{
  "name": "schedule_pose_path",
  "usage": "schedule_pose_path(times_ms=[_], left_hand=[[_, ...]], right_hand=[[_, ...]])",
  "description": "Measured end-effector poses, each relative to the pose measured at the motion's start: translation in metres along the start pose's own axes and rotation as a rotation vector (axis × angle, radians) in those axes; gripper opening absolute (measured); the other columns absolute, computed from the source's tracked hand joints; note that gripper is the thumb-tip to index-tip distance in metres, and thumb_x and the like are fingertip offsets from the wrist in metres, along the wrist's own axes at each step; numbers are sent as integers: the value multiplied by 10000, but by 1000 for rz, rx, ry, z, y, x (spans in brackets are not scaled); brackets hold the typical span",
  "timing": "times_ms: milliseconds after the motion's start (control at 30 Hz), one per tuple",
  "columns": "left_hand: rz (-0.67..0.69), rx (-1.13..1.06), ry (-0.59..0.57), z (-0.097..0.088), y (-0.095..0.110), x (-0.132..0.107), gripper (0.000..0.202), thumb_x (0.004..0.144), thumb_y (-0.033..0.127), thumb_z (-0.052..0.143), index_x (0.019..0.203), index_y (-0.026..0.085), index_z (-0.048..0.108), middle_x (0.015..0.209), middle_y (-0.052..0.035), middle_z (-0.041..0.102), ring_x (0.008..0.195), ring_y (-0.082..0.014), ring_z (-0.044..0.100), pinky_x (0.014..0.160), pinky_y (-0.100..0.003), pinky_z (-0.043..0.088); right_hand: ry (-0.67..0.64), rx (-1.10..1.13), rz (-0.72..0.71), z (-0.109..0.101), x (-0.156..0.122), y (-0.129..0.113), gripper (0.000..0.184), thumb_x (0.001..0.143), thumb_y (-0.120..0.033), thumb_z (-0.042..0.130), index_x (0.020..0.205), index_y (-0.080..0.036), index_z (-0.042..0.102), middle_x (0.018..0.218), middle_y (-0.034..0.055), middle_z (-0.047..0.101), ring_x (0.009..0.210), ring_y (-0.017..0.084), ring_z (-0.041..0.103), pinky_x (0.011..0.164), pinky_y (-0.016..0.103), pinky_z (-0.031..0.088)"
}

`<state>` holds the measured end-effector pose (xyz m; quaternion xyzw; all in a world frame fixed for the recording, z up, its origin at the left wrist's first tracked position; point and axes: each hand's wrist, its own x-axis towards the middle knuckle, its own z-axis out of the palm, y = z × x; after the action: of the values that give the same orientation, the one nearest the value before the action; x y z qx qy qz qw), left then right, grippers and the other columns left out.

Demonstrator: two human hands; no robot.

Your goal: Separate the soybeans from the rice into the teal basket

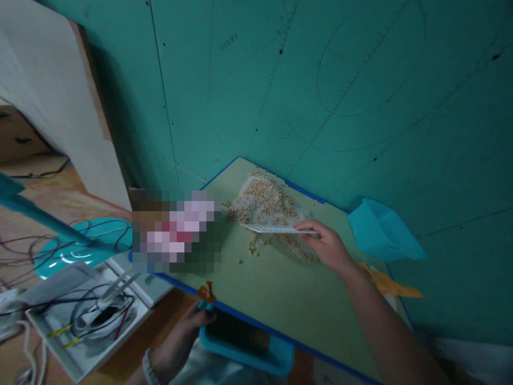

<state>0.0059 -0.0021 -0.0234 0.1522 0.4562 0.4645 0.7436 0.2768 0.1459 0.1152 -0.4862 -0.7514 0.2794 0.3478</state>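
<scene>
My right hand (327,245) is closed on a white card (276,229), held on edge against a heap of mixed beans and white grains (269,206) on a green board with a blue rim (256,289). My left hand (188,327) grips the left end of a blue tray (256,350) held just below the board's near edge. The tray's dark inside holds some yellowish grains. A few loose beans lie on the board beside the heap.
A blurred-out patch (176,231) sits at the board's left end. A turquoise bag (382,230) and an orange paper (390,286) lie right. A teal lamp base (80,248) and a white tray of cables (92,315) stand left. Teal panels rise behind.
</scene>
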Motion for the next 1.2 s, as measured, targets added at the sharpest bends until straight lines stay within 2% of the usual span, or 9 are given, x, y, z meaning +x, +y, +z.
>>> schedule_pose_path(times_ms=[167,333,533,700,767,867,1033,1200], left_hand=[[6,-11,-33,3,3,0,336,582,306,731,907,225,768,970,-54,784,1212,-359,544,1045,-449,353],[2,-28,-28,5,1,1,352,577,295,736,921,231,776,1008,-45,781,1194,-367,558,1050,-452,344],[7,-56,-34,3,-1,-1,288,554,338,778,827,247,785,923,-42,794,1237,-371,518,1033,-446,371],[-14,-42,1,5,1,-3,240,522,374,800,729,255,769,895,-41,793,1222,-380,528,1027,-454,382],[-17,-31,0,5,2,-3,248,530,363,796,750,253,769,895,-42,793,1211,-379,539,1028,-453,382],[-19,-16,6,6,2,0,282,532,324,784,805,253,769,892,-39,793,1189,-377,559,1019,-453,393],[-30,-19,11,8,2,-1,297,521,316,787,810,252,770,881,-34,794,1175,-380,569,1004,-459,406],[-10,-7,-4,7,2,-3,258,532,312,787,775,227,765,934,-60,788,1167,-382,575,1006,-455,402]], right_hand=[[27,112,-5,6,5,-9,83,724,-194,597,738,-245,661,933,25,724,987,190,654,934,389,467],[98,256,-40,10,23,-14,88,664,-164,612,641,-242,581,1107,29,665,1156,195,585,1013,411,424],[-63,271,-46,19,44,-24,105,676,-142,597,623,-226,564,1220,44,609,1207,192,541,999,395,423],[-180,227,-52,31,49,-29,168,664,-52,536,625,-211,575,1144,44,625,1144,171,568,987,369,419],[-202,206,-60,32,50,-25,194,658,-26,510,627,-207,573,1127,42,629,1129,163,574,990,369,417],[-222,186,-44,28,52,-16,222,643,3,487,623,-204,564,1136,40,630,1146,158,568,1006,376,405],[-246,184,13,10,45,0,230,641,7,480,625,-202,573,1173,47,627,1181,158,556,1019,382,396],[-199,159,69,-11,30,7,175,682,-54,528,598,-203,565,1181,41,639,1176,171,565,1004,401,414]])
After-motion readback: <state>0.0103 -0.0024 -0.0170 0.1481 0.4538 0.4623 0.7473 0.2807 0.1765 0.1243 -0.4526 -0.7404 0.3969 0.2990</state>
